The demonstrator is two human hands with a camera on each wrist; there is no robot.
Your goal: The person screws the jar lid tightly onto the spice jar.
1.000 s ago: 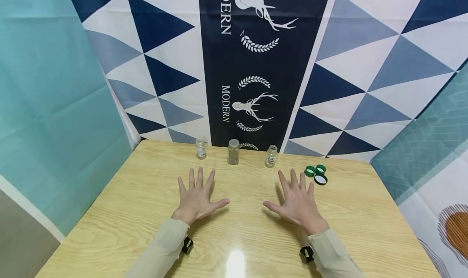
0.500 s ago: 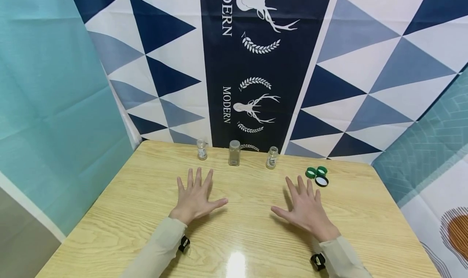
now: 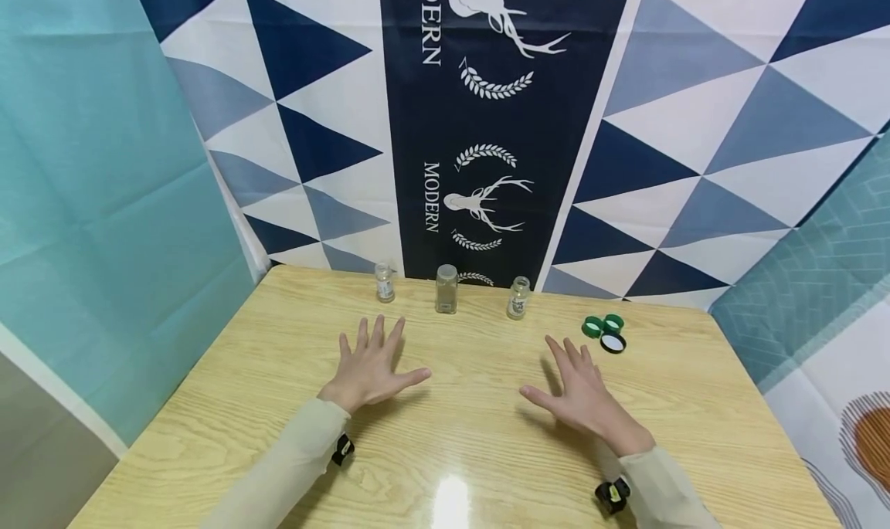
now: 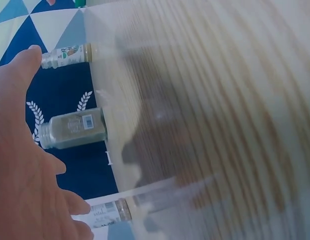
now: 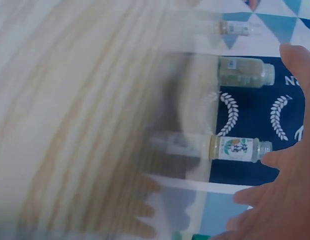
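My left hand [image 3: 367,371] hovers over the left middle of the table with fingers spread, holding nothing. My right hand [image 3: 580,394] is likewise spread and unoccupied on the right side. Beyond them, along the back edge, stand three uncapped glass jars: a small labelled jar [image 3: 385,283] at left, a taller square jar [image 3: 446,289] in the centre and another small labelled jar [image 3: 518,298] at right. Two green lids [image 3: 592,327] and a black lid [image 3: 613,343] lie close together past the right fingertips. In the left wrist view, the square jar [image 4: 74,128] stands beyond the fingers.
The wooden table [image 3: 445,405] has a bright light reflection near its front. Behind it hangs a patterned cloth [image 3: 334,135] close to the jars. A teal cloth [image 3: 104,166] borders the left side, and another cloth hangs at right.
My right hand has moved right and slightly nearer to me, and turned so its fingers look closer together. My left hand has shifted only slightly left. The jars and lids stay put.
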